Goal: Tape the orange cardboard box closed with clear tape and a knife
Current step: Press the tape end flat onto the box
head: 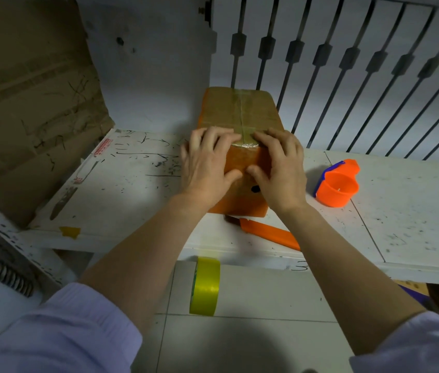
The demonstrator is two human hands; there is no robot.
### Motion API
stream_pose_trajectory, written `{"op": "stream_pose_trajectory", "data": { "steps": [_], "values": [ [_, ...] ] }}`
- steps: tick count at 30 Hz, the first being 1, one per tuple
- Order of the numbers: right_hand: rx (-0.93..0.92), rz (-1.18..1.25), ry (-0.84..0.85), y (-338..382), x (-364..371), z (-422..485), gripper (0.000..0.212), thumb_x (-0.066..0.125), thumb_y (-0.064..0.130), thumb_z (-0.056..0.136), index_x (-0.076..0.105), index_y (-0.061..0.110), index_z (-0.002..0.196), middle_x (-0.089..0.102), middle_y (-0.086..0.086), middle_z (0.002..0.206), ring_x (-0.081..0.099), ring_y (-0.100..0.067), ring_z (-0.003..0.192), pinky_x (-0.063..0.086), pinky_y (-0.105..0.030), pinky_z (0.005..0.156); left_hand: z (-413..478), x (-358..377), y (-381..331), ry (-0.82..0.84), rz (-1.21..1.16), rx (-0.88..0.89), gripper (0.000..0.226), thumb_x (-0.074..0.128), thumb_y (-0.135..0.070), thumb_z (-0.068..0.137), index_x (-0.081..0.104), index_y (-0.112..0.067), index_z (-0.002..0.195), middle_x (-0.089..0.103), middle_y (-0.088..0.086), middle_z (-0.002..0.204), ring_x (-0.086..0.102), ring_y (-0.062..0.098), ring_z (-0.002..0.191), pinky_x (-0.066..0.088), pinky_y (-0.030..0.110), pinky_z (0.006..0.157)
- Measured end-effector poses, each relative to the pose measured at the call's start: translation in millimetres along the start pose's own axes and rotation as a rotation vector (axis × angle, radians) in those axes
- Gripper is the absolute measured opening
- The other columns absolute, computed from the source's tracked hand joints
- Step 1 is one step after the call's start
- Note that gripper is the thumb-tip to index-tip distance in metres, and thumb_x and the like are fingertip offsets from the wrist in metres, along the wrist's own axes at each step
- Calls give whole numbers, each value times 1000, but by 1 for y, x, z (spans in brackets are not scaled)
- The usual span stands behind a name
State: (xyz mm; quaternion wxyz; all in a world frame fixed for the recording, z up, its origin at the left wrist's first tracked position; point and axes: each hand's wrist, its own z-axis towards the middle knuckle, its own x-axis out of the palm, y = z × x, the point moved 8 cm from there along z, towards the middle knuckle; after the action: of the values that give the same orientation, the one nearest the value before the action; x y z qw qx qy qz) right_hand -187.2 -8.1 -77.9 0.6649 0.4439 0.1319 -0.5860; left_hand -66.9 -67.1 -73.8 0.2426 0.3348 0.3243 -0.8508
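You press the tape [244, 142] over the box [240, 168] near the worktop [401, 211] front edge, left hand [207, 165] and right hand [280, 168] flat, fingers spread, grasping nothing. Next, probably smooth the end down firmly.

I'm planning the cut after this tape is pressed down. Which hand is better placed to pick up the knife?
Probably the right hand. The orange knife lies on the table just in front of the box, under the right forearm, handle angled to the right. The left hand would have to cross over.
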Motion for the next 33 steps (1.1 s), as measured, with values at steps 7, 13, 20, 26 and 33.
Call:
{"op": "stream_pose_trajectory", "data": {
  "steps": [7, 13, 20, 26, 33],
  "values": [
    [43, 13, -5, 0, 4, 1, 72, 75, 46, 69, 46, 25, 132, 38, -4, 141, 26, -24, 137, 36, -32, 95, -3, 1, 4, 110, 51, 88, 77, 77, -17, 67, 41, -26, 134, 41, -3, 141, 29, 24, 131, 35, 47, 106],
    [-36, -100, 36, 0, 5, -3, 77, 77, 26, 71, 39, 25, 138, 34, -5, 146, 22, -27, 140, 50, -42, 88, 6, -6, 1, 46, -17, -9, 65, 79, -43, 62, 53, -28, 120, 51, -4, 125, 38, 24, 120, 38, 42, 96],
    [-6, 33, 4, -5, 1, 2, 59, 66, 42, 80, 46, 28, 134, 39, -2, 142, 28, -22, 137, 43, -41, 95, 1, -4, 2, -42, -100, 71, 56, 76, -13, 69, 58, -18, 122, 57, 3, 128, 42, 30, 120, 31, 33, 100],
    [-58, -17, 108, -6, 5, 1, 72, 75, 29, 73, 42, 26, 136, 35, -3, 143, 26, -23, 138, 43, -36, 93, 7, -9, 5, 55, -188, 10, 53, 76, -30, 70, 59, -24, 120, 56, -5, 124, 37, 19, 117, 27, 22, 94],
    [153, 177, -21, -9, -1, 11, 32, 61, 40, 85, 63, 27, 115, 48, 1, 128, 35, -17, 129, 34, -28, 86, 17, -11, 9, -108, -363, -171, 24, 74, -31, 73, 73, -18, 92, 66, -3, 99, 42, 16, 99, 34, 25, 81]
  ]
}}
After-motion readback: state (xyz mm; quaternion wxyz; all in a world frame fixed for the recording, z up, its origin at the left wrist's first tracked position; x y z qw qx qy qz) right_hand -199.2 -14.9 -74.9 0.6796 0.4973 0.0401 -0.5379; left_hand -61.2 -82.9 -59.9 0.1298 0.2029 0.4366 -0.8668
